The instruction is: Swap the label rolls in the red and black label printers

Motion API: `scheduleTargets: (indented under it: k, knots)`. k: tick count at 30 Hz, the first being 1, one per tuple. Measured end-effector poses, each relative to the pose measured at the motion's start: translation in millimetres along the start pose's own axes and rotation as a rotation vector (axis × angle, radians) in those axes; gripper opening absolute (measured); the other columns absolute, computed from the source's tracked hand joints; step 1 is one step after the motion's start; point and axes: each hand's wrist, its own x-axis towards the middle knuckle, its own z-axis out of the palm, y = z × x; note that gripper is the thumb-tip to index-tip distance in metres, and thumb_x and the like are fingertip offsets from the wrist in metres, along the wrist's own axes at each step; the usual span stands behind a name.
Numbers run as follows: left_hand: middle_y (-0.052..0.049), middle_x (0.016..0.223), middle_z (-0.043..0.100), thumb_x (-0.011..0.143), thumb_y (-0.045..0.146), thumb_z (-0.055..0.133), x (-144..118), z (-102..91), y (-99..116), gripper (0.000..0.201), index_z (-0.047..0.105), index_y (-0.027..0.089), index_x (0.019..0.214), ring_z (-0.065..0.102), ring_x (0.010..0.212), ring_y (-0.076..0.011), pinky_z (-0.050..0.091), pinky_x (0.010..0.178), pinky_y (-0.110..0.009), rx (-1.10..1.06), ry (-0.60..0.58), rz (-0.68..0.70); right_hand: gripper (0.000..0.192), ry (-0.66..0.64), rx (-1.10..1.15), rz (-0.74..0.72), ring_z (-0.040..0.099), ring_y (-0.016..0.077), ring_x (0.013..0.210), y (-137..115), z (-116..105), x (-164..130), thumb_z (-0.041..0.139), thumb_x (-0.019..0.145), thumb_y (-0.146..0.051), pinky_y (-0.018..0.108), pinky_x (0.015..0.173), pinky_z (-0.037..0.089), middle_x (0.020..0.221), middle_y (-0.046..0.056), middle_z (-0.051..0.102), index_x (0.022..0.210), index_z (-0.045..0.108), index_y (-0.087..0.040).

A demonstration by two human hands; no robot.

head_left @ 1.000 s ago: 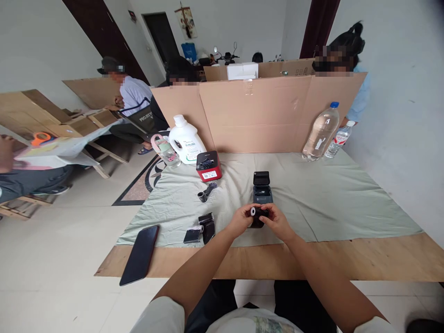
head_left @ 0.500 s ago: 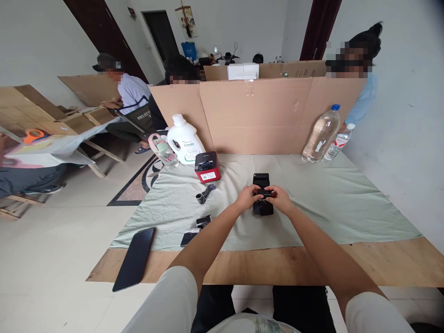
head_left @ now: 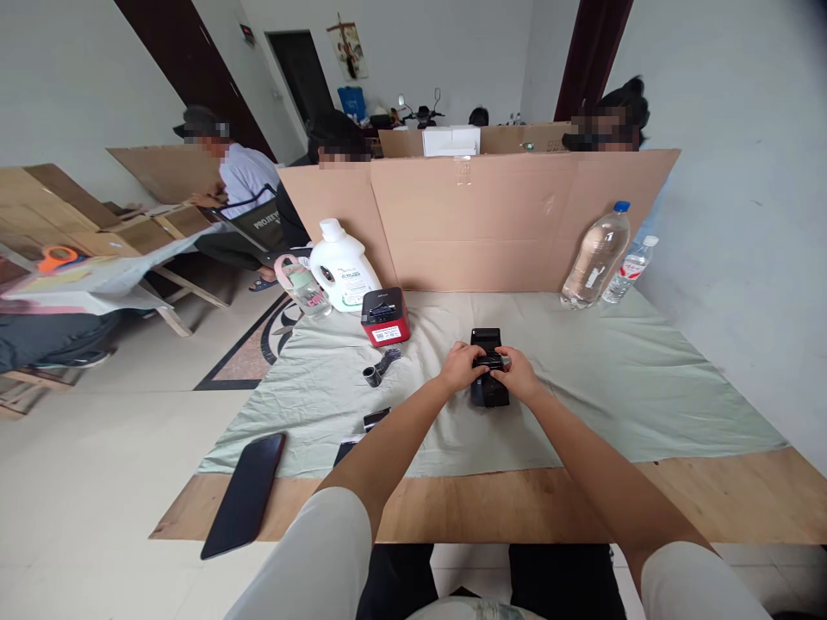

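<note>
A black handheld device (head_left: 489, 396) lies on the cloth in front of me, its flap (head_left: 486, 337) raised at the far end. My left hand (head_left: 463, 367) and my right hand (head_left: 518, 374) are closed around opposite ends of a small dark roll (head_left: 491, 362) over the device's middle. Fingertips partly hide the roll, so I cannot tell whether it sits inside the device. To the left lies another black roll with a loose dark strip (head_left: 373, 375). A further small black cylinder (head_left: 376, 419) is nearer, by my left forearm.
Behind the rolls stands a red and black box-shaped device (head_left: 386, 319). A white jug (head_left: 345, 267) and a pink-handled bottle (head_left: 303, 288) stand at the back left, two water bottles (head_left: 598, 258) back right. A cardboard screen (head_left: 478, 228) closes the far edge. A phone (head_left: 245, 495) overhangs the front left.
My fingers have shifted slightly on the roll, and it now looks more level over the device. The view has tipped a little. The person behind the screen at right has leaned left and lower.
</note>
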Motion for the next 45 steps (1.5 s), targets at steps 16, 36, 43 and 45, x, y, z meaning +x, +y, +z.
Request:
scheduleTargets:
  k: [16,36,43,45]
  knots:
    - [-0.007,0.095,0.063,0.069,0.018,0.067,5.5,4.8,11.9,0.027,0.065,0.024,0.095,0.043,0.103,-0.0290,0.031,0.089,-0.040,0.216,-0.054,0.029,0.040,0.129,0.020,0.075,0.058,0.0155,0.075,7.8,10.3,-12.5,0.067,0.058,-0.021,0.033,0.071,0.050,0.099,0.005,0.059,0.097,0.057,-0.020]
    - [-0.009,0.108,0.059,0.073,0.029,0.064,20.0,6.7,24.8,0.027,0.067,0.022,0.100,0.044,0.109,-0.0285,0.035,0.089,-0.040,0.613,-0.232,-0.059,0.018,0.013,-0.341,-0.008,0.058,0.0151,0.078,0.5,2.2,-29.5,0.054,0.080,-0.028,0.029,0.073,0.046,0.106,0.006,0.058,0.092,0.064,-0.019]
    - [-0.008,0.101,0.061,0.074,0.032,0.065,20.9,8.5,24.5,0.019,0.068,0.021,0.089,0.045,0.106,-0.0272,0.036,0.088,-0.038,0.572,-0.182,-0.089,0.023,0.051,-0.447,-0.270,0.051,0.0239,0.104,-8.3,-0.5,-37.2,0.051,0.084,-0.029,0.036,0.092,0.040,0.109,0.009,0.060,0.099,0.065,-0.018]
    - [-0.010,0.104,0.060,0.075,0.032,0.064,22.3,8.9,26.8,0.019,0.070,0.022,0.090,0.044,0.107,-0.0284,0.035,0.089,-0.040,0.578,-0.192,-0.114,0.032,-0.009,-0.499,-0.342,0.050,0.0266,0.106,-13.4,-1.4,-41.0,0.055,0.083,-0.040,0.040,0.093,0.037,0.110,0.009,0.062,0.105,0.063,-0.018]
